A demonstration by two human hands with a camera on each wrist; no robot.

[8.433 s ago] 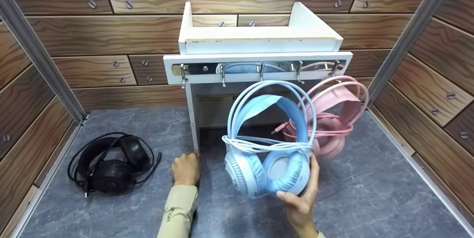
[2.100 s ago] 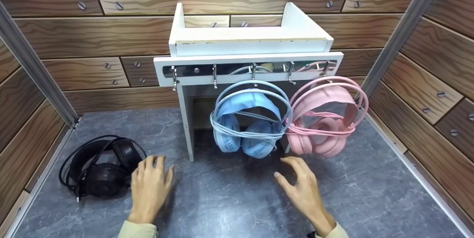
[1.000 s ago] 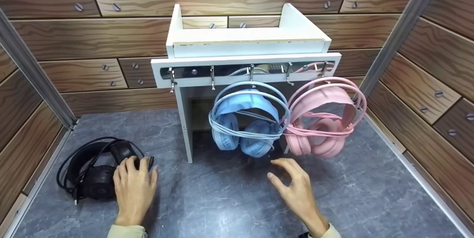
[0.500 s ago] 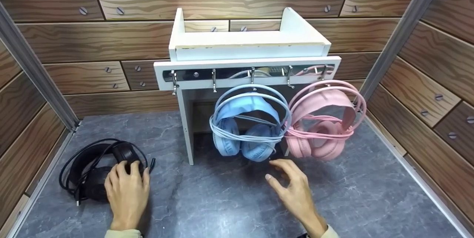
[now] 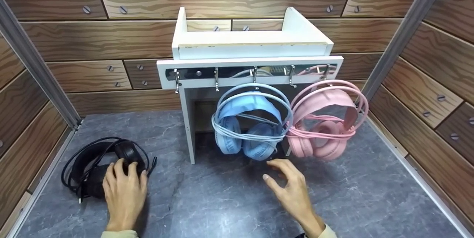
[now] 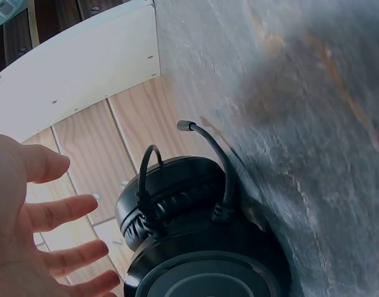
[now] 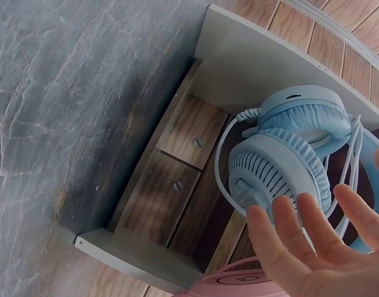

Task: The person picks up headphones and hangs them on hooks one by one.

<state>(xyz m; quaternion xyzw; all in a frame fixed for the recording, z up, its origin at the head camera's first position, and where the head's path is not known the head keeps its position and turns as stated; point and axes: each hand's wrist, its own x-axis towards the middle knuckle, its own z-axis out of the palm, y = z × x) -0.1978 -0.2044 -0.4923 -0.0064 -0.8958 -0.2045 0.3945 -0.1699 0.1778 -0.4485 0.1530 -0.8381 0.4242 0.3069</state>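
Black headphones [image 5: 94,178] with a mic boom lie on the grey surface at left. My left hand [image 5: 125,195] hovers beside and partly over them in the head view; in the left wrist view its spread fingers [image 6: 78,255] stand apart from the ear cups [image 6: 202,272]. Light blue headphones [image 5: 249,141] hang from the middle hook of a white rack [image 5: 251,62], their cable wound around them. My right hand [image 5: 294,193] is just below and in front of them, fingers loosely bent, holding nothing. Pink headphones [image 5: 326,143] hang at the rack's right end.
Several metal hooks line the rack's front bar; the two left hooks [image 5: 177,80] bear nothing. The rack's left side panel [image 5: 188,130] stands between the black headphones and the blue ones. Wood-patterned walls [image 5: 103,40] close in the back and both sides.
The blue headphones went from my right hand onto a hook. My left hand left the rack's side panel and moved left to the black headphones. My right hand has barely shifted lately.
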